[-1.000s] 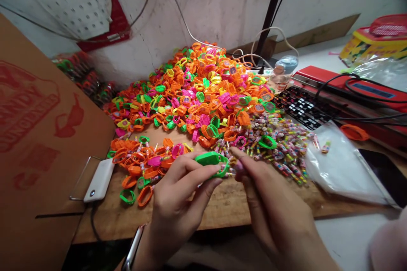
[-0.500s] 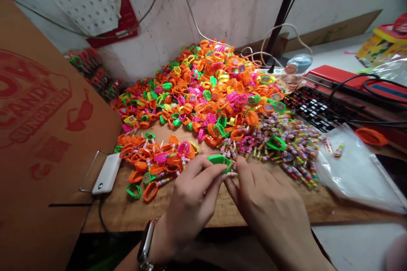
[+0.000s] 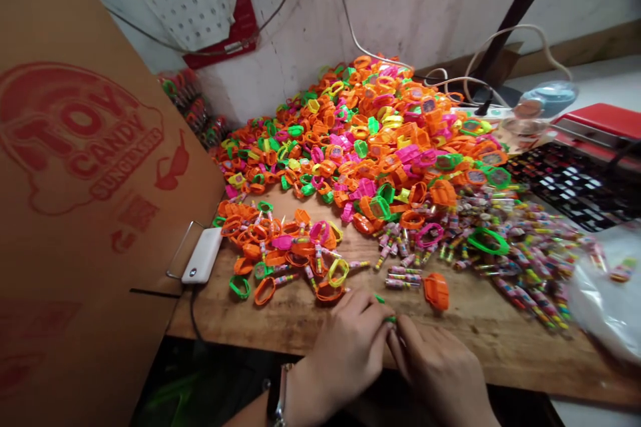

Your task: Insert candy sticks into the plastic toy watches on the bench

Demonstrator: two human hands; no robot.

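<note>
Near the front edge of the wooden table (image 3: 280, 333), my left hand (image 3: 353, 333) and my right hand (image 3: 441, 363) meet with fingers pinched together. Between them is a green toy watch (image 3: 390, 320), mostly covered by the fingers; only small green bits show. Whether a candy tube is also in the fingers cannot be seen. Just beyond my hands lie a few wrapped candy tubes (image 3: 403, 277) and an orange toy watch (image 3: 437, 291). To the left is a group of toy watches with candy tubes attached (image 3: 280, 247).
A large heap of colourful toy watches (image 3: 370, 127) rises against the wall. Loose candy tubes (image 3: 531, 260) spread to the right, beside a clear plastic bag (image 3: 608, 300) and a black basket (image 3: 575, 180). On the left stand a cardboard box (image 3: 90, 227) and a white power bank (image 3: 202, 255).
My view has shifted, so the scene sits further right. Both hands have drawn back toward the table's front edge with the green toy watch, which is now more hidden by my fingers.
</note>
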